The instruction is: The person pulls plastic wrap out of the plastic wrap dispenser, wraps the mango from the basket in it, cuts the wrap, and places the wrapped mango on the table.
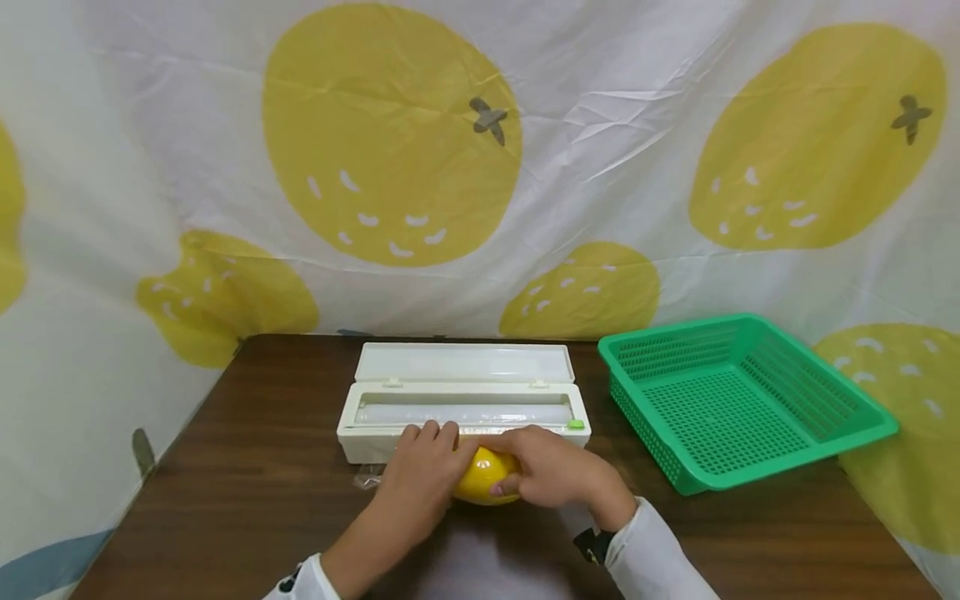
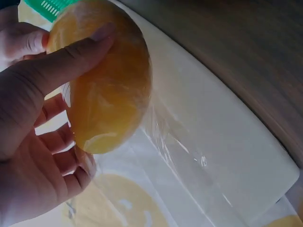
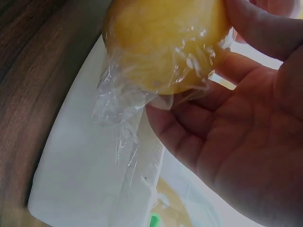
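Note:
A smooth, rounded yellow fruit [image 1: 482, 477], wrapped in clear cling film [image 3: 118, 92], is held between both hands in front of the white film dispenser [image 1: 366, 447]. My left hand [image 1: 422, 477] grips its left side, thumb laid across the fruit in the left wrist view and fingers bent behind it. From the other side my right hand [image 1: 553, 468] holds it, fingertips under the gathered film in the right wrist view. Loose film trails from the fruit along the dispenser's front. The dispenser's lid [image 1: 465, 363] is raised, showing the film roll [image 1: 465, 414] inside.
A green perforated basket [image 1: 802, 456] stands on the right of the brown wooden table [image 1: 262, 442]. On the dispenser's right end sits a small green slider [image 1: 575, 424]. A fruit-patterned cloth [image 1: 600, 183] hangs behind the table and along its sides.

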A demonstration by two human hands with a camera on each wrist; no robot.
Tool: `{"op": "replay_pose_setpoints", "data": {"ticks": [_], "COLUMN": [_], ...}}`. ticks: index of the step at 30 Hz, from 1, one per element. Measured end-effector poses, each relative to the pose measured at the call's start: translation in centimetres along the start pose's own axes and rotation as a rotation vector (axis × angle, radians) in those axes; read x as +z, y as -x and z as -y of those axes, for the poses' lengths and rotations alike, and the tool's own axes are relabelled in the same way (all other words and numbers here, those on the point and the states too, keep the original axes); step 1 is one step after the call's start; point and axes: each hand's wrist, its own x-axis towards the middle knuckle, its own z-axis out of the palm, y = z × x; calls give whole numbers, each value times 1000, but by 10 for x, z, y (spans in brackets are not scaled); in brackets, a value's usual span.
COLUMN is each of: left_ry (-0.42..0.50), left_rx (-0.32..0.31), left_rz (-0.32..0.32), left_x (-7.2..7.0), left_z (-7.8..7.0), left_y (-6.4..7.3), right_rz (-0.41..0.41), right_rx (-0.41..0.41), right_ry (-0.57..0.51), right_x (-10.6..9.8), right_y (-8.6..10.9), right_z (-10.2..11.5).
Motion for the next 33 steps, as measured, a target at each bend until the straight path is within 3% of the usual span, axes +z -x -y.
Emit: {"op": "replay_pose_setpoints", "data": {"ticks": [5, 12, 18, 27, 33], "left_ry": [50, 173, 251, 302, 319], "left_rx": [13, -34, -60, -83, -103], "left_rz": [-7, 56, 64, 123, 175], "left_x": [2, -2, 0, 3, 3], "left_z": [8, 18, 25, 28, 29], "left_y": [1, -3, -5, -7, -11], "right_rz": [-69, -293, -311, -337, -407], "right_rx": [30, 60, 79, 97, 63], "right_ry": [52, 496, 736, 797, 879], "right_x": [1, 3, 15, 21, 32], "right_y": [1, 7, 6, 2, -2], "right_z": [11, 43, 55, 52, 48]}}
